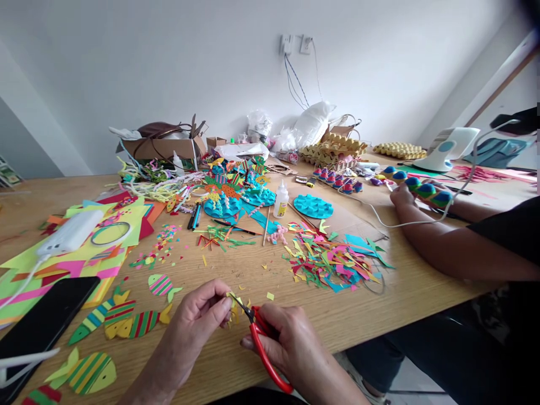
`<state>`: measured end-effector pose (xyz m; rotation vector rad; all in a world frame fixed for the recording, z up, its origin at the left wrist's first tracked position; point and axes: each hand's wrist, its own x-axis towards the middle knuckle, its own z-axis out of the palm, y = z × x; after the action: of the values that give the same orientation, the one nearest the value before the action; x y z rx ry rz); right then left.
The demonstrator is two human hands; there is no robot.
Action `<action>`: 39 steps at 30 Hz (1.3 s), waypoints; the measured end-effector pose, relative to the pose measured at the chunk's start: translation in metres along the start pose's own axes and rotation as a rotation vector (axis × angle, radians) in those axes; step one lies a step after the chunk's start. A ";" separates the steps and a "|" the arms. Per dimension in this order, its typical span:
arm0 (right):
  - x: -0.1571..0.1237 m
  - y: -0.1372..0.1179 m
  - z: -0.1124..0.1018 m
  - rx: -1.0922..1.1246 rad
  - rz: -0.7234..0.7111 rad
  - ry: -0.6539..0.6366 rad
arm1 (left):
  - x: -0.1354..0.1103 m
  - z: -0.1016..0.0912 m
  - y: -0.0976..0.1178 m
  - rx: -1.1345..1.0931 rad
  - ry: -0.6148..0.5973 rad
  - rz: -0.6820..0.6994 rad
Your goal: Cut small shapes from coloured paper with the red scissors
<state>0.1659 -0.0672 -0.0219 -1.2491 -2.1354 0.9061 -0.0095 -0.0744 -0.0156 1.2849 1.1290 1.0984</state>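
Observation:
My left hand (205, 309) pinches a small piece of yellow paper (230, 295) between thumb and fingers. In my right hand (291, 337) is a pair of red-handled scissors (268, 360), its dark blades pointing left at that paper. Small yellow scraps (240, 312) lie on the table just below the blades. To the left of my hands rest several striped paper fish, among them a pink-and-green one (160, 284) and a yellow-green one (93, 372). Beyond my right hand is a heap of colourful paper clippings (333, 259).
A glue bottle (281, 199) stands mid-table beside a blue egg-carton disc (313, 206). At left lie coloured sheets (130, 236), a white power bank (70, 232) and a black phone (46, 332). On the right, a co-worker's hands (403, 197) hold a painted egg-carton strip (426, 191), with a white cable (396, 226) nearby.

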 end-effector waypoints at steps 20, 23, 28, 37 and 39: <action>0.000 -0.005 0.001 -0.038 0.067 -0.041 | 0.002 0.000 0.004 0.149 -0.024 -0.056; -0.001 -0.002 0.001 -0.024 0.055 -0.042 | 0.002 0.000 0.008 0.151 -0.016 -0.075; -0.002 0.002 0.001 -0.031 0.027 -0.021 | 0.004 0.002 0.014 0.145 0.011 -0.090; -0.002 0.004 0.000 -0.058 0.022 -0.021 | 0.003 -0.001 0.010 0.117 0.018 -0.058; -0.002 0.004 0.000 -0.052 0.025 -0.023 | 0.003 -0.002 0.009 0.103 0.027 -0.053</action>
<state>0.1691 -0.0677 -0.0247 -1.2997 -2.1786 0.8841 -0.0105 -0.0708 -0.0063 1.3151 1.2470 1.0327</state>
